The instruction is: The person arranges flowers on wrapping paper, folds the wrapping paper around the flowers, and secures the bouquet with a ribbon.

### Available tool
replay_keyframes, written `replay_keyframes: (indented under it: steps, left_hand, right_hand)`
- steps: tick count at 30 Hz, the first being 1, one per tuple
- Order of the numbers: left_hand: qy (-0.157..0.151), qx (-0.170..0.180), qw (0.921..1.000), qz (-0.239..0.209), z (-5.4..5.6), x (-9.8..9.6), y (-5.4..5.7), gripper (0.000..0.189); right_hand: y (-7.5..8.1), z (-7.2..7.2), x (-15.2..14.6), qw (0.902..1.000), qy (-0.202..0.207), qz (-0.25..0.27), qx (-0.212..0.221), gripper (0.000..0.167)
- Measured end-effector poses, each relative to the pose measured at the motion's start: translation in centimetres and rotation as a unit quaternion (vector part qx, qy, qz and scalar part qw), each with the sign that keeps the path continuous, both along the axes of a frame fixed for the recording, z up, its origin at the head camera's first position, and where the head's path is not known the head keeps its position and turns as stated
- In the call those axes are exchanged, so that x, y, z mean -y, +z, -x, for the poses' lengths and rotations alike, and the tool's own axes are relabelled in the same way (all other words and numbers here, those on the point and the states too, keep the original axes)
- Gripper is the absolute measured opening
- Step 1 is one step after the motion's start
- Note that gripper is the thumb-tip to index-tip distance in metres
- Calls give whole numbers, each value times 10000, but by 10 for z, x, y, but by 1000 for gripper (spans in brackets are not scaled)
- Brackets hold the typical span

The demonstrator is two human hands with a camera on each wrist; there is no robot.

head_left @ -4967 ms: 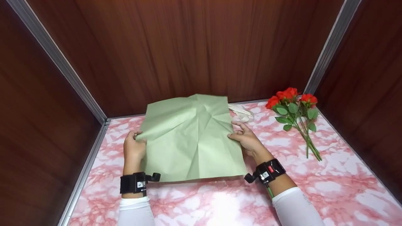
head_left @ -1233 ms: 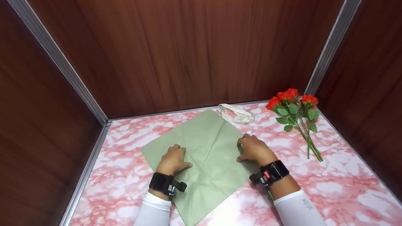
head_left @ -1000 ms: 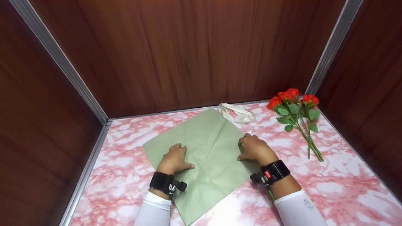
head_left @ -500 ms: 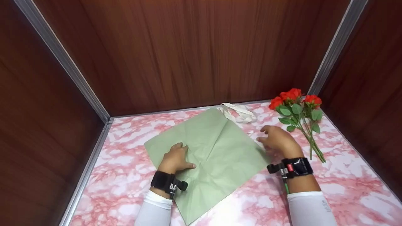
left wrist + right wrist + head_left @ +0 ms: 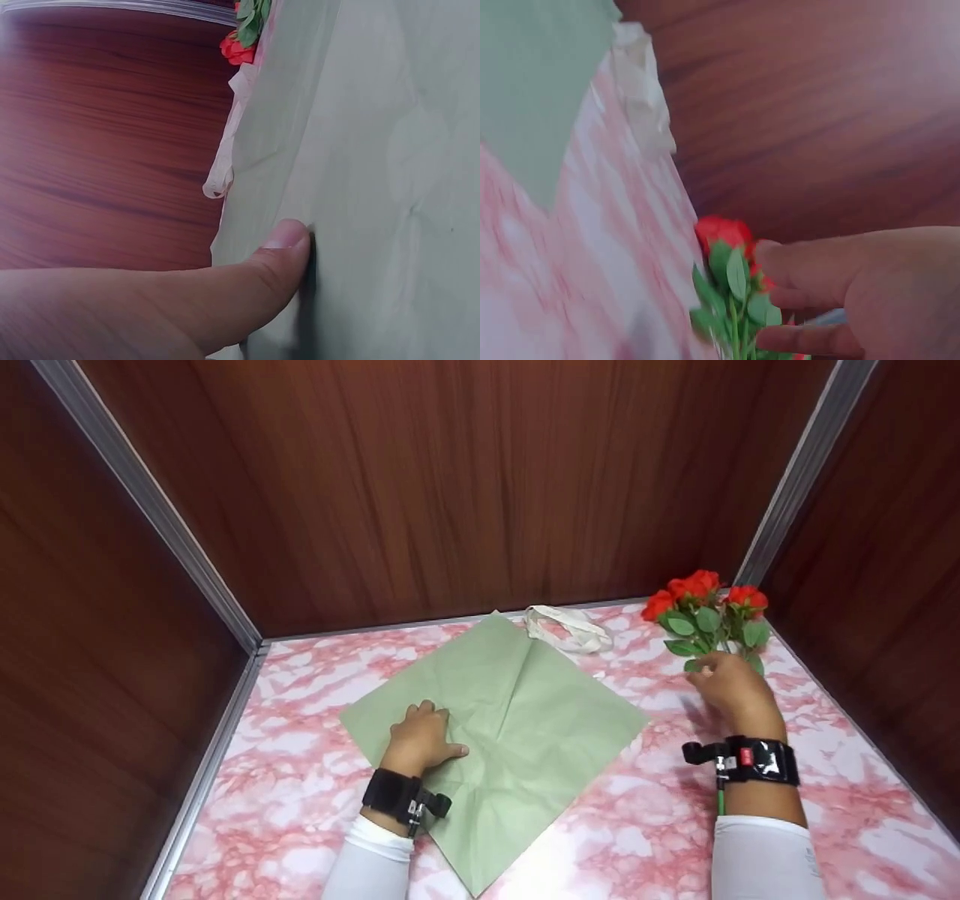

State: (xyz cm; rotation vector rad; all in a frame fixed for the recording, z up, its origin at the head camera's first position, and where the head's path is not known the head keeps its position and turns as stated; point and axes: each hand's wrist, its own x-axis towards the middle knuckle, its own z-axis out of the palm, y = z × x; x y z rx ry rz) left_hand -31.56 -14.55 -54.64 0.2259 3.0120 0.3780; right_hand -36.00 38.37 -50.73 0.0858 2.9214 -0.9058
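Note:
A square of green wrapping paper [image 5: 555,735], creased at its middle, lies on the table with one corner pointing toward me. My left hand [image 5: 421,739] rests on its left half, fingers spread and thumb out; in the left wrist view the thumb [image 5: 255,281] lies along the paper. At the right, my right hand [image 5: 735,690] is over the stems of the red artificial roses [image 5: 694,585]. Its fingers are apart and loosely bent beside the leaves [image 5: 736,274] in the right wrist view. In the head view the hand hides most of the stems.
A loop of cream ribbon [image 5: 574,631] lies at the paper's far corner, near the back wall [image 5: 450,495]. Dark wood-look panels with metal edge strips enclose the pink marbled table [image 5: 285,825] on the left, back and right.
The paper, earlier held up in both hands, now lies flat and has turned slightly. My right hand has left its right edge and moved right to the roses; my left stays on it.

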Motion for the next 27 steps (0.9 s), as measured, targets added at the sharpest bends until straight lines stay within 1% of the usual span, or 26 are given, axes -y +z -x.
replay_keyframes:
  steps: [4,6,9,12,14,19,22,27]
  left_hand:
    - [-13,-7,10000,25,1,2,0,78]
    - [-7,-16,10000,32,1,3,0,75]
    - [7,-4,10000,27,1,5,1,72]
    - [37,3,10000,11,-1,5,2,71]
    - [54,-10,10000,6,-1,4,2,71]
    - [33,-107,9999,64,-1,2,2,70]
    - [27,-123,9999,93,-2,2,2,70]
    - [-33,-173,9998,72,-2,2,3,69]
  right_hand:
    - [-8,-4,-18,9979,-504,-101,-404,58]
    - [-11,-5,-24,9958,-733,-157,-519,55]
    - [-15,-7,-30,9929,-1062,-218,-493,57]
    - [-18,-9,-35,9906,-1296,-222,-385,57]
    - [-20,-11,-38,9899,-1373,-171,-298,55]
    - [-22,-13,-42,9900,-1411,-8,3,44]
    - [-21,-12,-44,9890,-1469,-28,152,38]
    - [-21,-13,-50,9873,-1555,-45,335,48]
